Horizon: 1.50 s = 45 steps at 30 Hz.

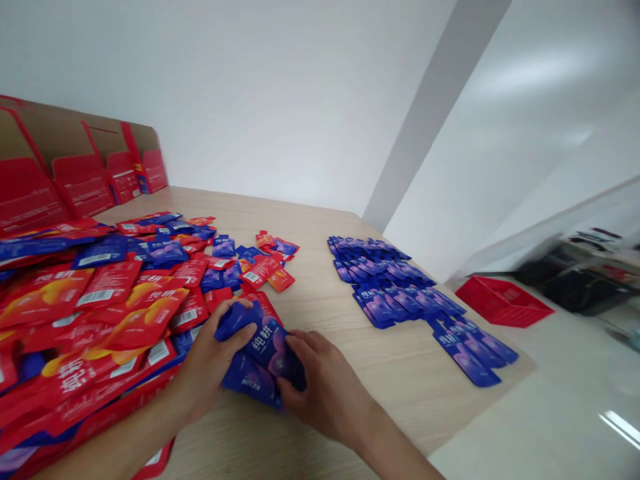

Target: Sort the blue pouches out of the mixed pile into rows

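Blue pkts (266, 348), just R of mixed pile (113, 285), are held by part-closed L hand (209, 355) & R hand (327, 383); apparently being aligned; steady grip req'd.

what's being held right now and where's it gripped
Blue-purple pouches, at least two: the left hand grips their left side near the upper end, the right hand their right edge.
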Each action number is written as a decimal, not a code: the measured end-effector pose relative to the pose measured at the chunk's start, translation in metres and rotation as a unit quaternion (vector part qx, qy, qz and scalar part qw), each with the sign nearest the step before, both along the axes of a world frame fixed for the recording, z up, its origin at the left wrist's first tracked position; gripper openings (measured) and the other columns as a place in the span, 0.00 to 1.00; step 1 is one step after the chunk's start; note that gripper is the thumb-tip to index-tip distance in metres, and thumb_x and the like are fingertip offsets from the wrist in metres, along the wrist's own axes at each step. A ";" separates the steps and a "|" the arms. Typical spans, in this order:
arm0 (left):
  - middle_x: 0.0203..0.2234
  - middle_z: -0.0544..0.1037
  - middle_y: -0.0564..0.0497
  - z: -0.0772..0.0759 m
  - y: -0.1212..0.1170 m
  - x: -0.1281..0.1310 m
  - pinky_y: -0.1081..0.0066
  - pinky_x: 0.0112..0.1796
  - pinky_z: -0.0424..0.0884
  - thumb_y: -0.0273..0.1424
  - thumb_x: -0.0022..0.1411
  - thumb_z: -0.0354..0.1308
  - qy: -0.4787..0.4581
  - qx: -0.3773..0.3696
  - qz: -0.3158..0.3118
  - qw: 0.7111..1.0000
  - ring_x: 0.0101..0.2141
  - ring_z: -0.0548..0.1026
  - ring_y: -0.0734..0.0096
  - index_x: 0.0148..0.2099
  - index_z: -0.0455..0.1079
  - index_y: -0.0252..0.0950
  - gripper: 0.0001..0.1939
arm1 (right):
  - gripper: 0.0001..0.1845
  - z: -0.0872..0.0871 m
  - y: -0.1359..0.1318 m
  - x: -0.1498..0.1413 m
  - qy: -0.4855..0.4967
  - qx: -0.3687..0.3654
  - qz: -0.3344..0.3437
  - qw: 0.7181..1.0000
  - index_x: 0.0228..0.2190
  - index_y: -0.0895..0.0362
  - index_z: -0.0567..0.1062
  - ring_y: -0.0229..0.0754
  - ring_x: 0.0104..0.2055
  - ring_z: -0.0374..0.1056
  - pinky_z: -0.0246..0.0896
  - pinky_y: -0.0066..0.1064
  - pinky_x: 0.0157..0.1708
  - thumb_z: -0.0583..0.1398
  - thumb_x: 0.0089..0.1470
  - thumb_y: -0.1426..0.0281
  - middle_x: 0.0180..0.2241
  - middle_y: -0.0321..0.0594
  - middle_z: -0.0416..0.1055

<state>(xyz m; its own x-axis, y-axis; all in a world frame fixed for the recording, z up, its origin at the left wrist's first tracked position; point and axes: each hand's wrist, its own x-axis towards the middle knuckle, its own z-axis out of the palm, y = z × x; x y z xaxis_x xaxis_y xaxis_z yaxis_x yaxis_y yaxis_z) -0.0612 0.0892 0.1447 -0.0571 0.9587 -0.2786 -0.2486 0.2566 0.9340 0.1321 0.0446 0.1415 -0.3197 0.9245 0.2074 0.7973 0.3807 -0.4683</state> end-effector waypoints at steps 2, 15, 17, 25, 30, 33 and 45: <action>0.39 0.85 0.51 -0.001 -0.001 0.000 0.62 0.29 0.82 0.43 0.34 0.81 0.010 -0.001 0.004 1.000 0.31 0.83 0.59 0.53 0.73 0.45 0.41 | 0.23 0.002 -0.005 0.002 -0.045 0.009 -0.013 0.999 0.53 0.62 0.79 0.58 0.56 0.74 0.74 0.50 0.59 0.66 0.55 0.76 0.54 0.55 0.79; 0.40 0.86 0.50 -0.007 -0.003 0.001 0.56 0.25 0.85 0.34 0.39 0.81 0.021 -0.004 0.001 1.000 0.28 0.85 0.52 0.52 0.76 0.50 0.35 | 0.17 0.012 -0.088 0.177 -0.253 -0.018 -0.332 0.908 0.49 0.60 0.82 0.58 0.49 0.79 0.74 0.46 0.51 0.58 0.62 0.70 0.47 0.55 0.82; 0.41 0.86 0.50 -0.004 -0.003 0.003 0.56 0.24 0.84 0.32 0.38 0.80 0.014 -0.015 0.009 1.000 0.26 0.85 0.53 0.51 0.76 0.49 0.35 | 0.14 0.021 -0.091 0.201 -0.299 -0.063 -0.373 0.876 0.44 0.60 0.82 0.59 0.48 0.79 0.73 0.44 0.48 0.58 0.62 0.71 0.45 0.55 0.83; 0.34 0.85 0.52 0.005 -0.009 0.007 0.59 0.21 0.83 0.28 0.36 0.80 -0.014 -0.036 0.029 0.999 0.25 0.84 0.54 0.50 0.77 0.49 0.35 | 0.15 0.020 -0.065 0.224 -0.342 -0.094 -0.351 0.867 0.40 0.59 0.83 0.54 0.43 0.80 0.69 0.39 0.42 0.56 0.64 0.71 0.41 0.54 0.84; 0.35 0.85 0.53 0.002 -0.008 0.004 0.58 0.22 0.83 0.30 0.31 0.82 -0.020 -0.027 0.019 0.999 0.25 0.85 0.52 0.51 0.76 0.49 0.41 | 0.21 0.014 -0.054 0.220 -0.355 -0.077 -0.350 0.864 0.54 0.59 0.82 0.57 0.54 0.79 0.71 0.40 0.49 0.56 0.66 0.69 0.51 0.54 0.83; 0.35 0.85 0.52 0.001 -0.007 0.005 0.55 0.22 0.84 0.32 0.31 0.82 -0.016 -0.036 0.015 0.999 0.25 0.84 0.52 0.53 0.76 0.50 0.42 | 0.23 0.010 -0.053 0.224 -0.365 -0.070 -0.349 0.860 0.58 0.60 0.81 0.58 0.56 0.78 0.73 0.43 0.52 0.56 0.66 0.69 0.54 0.55 0.82; 0.35 0.83 0.55 0.000 -0.013 0.010 0.62 0.25 0.83 0.39 0.37 0.81 -0.014 0.021 0.063 0.998 0.26 0.84 0.58 0.51 0.73 0.47 0.37 | 0.26 -0.027 -0.056 0.051 0.225 -0.050 -0.176 0.957 0.59 0.52 0.71 0.43 0.28 0.77 0.74 0.34 0.24 0.64 0.65 0.57 0.47 0.48 0.81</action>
<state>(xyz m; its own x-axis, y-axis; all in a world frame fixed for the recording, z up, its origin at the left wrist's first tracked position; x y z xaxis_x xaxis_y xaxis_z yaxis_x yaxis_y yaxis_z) -0.0514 0.0765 0.1443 -0.1702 0.9554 -0.2413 -0.3020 0.1826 0.9357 0.1835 -0.0110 0.1143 0.1152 0.9811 0.1556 0.5777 0.0613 -0.8140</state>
